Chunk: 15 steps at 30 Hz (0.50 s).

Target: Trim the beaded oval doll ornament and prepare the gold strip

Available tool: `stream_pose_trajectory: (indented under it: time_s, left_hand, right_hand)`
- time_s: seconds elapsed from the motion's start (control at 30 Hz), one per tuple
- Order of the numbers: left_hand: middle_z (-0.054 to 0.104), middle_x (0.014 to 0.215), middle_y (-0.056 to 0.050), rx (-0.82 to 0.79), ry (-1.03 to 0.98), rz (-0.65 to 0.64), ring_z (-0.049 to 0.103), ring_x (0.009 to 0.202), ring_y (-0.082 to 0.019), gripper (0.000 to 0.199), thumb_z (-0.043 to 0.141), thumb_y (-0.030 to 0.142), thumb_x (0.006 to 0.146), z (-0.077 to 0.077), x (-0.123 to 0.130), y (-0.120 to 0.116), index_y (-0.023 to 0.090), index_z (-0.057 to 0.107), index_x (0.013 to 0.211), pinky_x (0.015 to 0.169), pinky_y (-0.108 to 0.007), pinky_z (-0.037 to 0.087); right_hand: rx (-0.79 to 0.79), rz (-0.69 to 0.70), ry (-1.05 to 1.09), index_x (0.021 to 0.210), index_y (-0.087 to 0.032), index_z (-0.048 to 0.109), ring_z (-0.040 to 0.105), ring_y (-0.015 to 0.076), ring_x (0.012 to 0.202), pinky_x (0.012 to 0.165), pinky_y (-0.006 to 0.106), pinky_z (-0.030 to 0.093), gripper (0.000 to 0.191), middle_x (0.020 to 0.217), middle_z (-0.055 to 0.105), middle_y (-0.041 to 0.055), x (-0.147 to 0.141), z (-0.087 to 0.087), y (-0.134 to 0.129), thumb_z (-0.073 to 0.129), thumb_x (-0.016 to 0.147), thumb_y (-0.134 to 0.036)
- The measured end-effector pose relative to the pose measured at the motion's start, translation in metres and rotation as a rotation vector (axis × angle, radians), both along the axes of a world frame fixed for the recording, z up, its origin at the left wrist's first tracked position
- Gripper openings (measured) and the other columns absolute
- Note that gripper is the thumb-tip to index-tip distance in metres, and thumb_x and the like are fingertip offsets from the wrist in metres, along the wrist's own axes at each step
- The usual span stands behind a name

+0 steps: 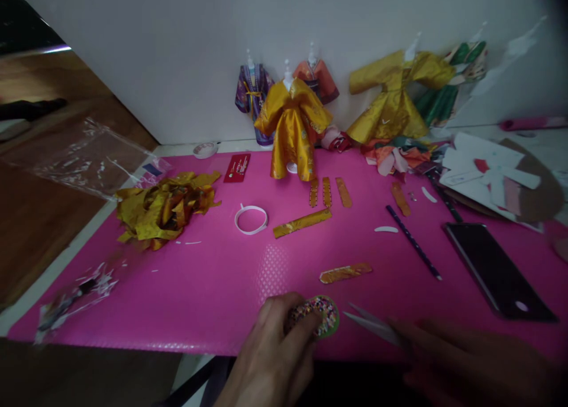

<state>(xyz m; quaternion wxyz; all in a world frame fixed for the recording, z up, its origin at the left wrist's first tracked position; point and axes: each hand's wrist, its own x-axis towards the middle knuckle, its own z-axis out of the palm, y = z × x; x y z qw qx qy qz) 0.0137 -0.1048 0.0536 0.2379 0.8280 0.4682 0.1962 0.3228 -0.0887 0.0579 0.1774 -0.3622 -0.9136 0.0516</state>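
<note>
Half closed, left grip on bead dish, right grip curled around scissors

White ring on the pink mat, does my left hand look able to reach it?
Probably yes: only bare pink mat shows between the left hand and the white ring, though the hand is occupied with the bead-filled dish.

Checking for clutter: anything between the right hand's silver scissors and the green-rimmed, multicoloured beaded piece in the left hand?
Nothing visible: only bare pink mat separates the silver scissors from the beaded piece. The left hand partly covers it.
</note>
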Motion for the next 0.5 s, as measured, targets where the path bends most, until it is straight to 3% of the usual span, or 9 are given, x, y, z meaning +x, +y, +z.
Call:
stream_pose_trajectory:
  time_s: [0.27,0.5]
  left_hand:
    - [0.047,0.131,-0.012,0.011,-0.006,0.006,0.058,0.113,-0.024,0.043,0.047,0.005,0.096,0.0002,-0.0002,0.0005,0.025,0.047,0.134,0.089,-0.038,0.061]
    - [0.047,0.130,-0.013,0.030,-0.017,0.000,0.058,0.113,-0.025,0.050,0.047,0.003,0.094,0.0019,0.0011,0.0011,0.024,0.044,0.140,0.089,-0.040,0.062]
  right_hand:
    - [0.013,0.008,-0.004,0.130,-0.020,0.056,0.060,0.0104,0.039,0.034,0.021,0.039,0.034,0.067,0.068,-0.0048,-0.0018,0.0026,0.0029,0.039,0.101,-0.026]
    - [0.004,-0.007,-0.029,0.130,-0.020,0.057,0.062,0.0123,0.043,0.036,0.023,0.042,0.036,0.077,0.073,-0.0009,0.0042,-0.0044,-0.0041,0.040,0.098,-0.021]
